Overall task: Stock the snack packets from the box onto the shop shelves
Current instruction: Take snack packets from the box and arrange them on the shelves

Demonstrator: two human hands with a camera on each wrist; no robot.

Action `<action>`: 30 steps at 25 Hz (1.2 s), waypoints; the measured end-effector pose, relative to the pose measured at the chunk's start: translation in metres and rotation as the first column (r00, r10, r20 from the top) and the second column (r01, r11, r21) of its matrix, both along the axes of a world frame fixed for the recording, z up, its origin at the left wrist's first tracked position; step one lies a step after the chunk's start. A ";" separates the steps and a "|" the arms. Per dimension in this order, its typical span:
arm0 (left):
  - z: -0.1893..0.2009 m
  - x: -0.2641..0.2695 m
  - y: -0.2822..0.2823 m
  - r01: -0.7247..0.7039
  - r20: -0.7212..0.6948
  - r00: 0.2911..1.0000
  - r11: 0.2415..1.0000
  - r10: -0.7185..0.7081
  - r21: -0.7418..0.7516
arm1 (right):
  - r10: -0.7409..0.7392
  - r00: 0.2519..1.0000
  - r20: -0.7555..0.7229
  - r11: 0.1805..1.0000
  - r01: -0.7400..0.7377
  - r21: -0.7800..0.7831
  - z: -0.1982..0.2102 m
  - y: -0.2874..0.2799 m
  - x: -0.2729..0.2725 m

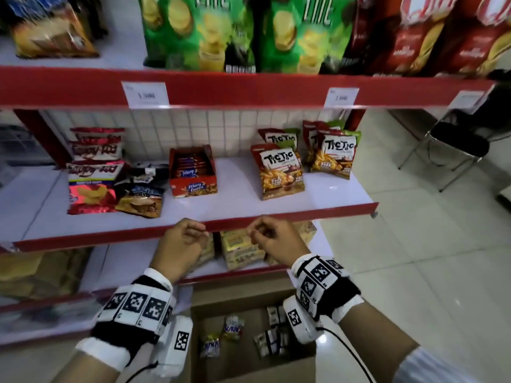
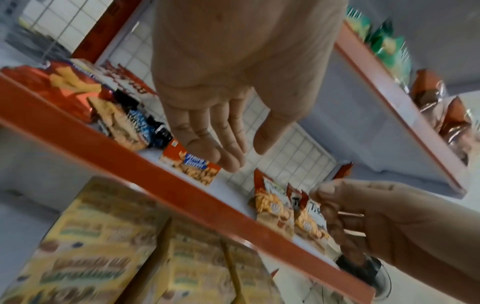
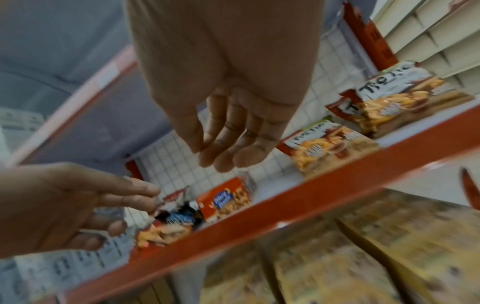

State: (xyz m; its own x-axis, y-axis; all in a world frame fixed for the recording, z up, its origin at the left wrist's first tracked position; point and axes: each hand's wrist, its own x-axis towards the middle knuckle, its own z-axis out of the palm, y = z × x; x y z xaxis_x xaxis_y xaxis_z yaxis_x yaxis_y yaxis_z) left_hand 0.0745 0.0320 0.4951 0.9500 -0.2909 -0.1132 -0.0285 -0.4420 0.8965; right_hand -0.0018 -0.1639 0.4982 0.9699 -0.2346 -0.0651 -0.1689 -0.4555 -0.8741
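A cardboard box point(image 1: 237, 298) stands on the floor under my wrists, with several small snack packets point(image 1: 233, 327) lying in its bottom. My left hand point(image 1: 197, 230) and right hand point(image 1: 258, 229) hover side by side in front of the red edge of the middle shelf point(image 1: 235, 186), fingers loosely curled, holding nothing. The left wrist view shows the left hand point(image 2: 233, 152) with relaxed, empty fingers. In the right wrist view the right hand point(image 3: 228, 152) is just as empty. On the shelf stand Tic Tic packets point(image 1: 280, 172), a red Mary Queen box point(image 1: 193, 172), red chip packets point(image 1: 91, 183) and a dark packet point(image 1: 141, 192).
Large green chip bags point(image 1: 199, 31) and red chip bags point(image 1: 431, 34) fill the upper shelf. Yellow cartons point(image 1: 240, 250) sit on the lower shelf behind my hands. A black folding chair point(image 1: 456, 145) stands on the tiled floor at right. Bare shelf surface lies between the Mary Queen box and the Tic Tic packets.
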 end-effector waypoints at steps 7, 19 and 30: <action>-0.147 -0.001 -0.006 0.051 -0.135 0.990 0.995 -0.039 0.088 | 0.108 0.943 -0.313 0.988 -0.138 -0.075 -0.166 -0.007 -0.014; -0.461 0.007 -0.003 0.040 -0.285 0.958 0.997 -0.020 0.063 | 0.187 0.765 -0.616 0.868 -0.422 -0.261 -0.538 0.007 0.018; -0.564 0.025 -0.006 0.078 -0.135 0.988 0.997 -0.080 -0.018 | 0.097 0.675 -0.731 0.852 -0.436 -0.291 -0.772 0.015 0.039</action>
State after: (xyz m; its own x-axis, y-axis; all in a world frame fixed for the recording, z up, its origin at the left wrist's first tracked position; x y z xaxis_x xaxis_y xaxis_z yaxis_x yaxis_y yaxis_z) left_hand 0.0993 0.0258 -0.0689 0.9001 -0.3667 -0.2352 0.0592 -0.4319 0.9000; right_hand 0.0376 -0.1491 -0.2739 0.7186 -0.1396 -0.6812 -0.4350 -0.8546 -0.2837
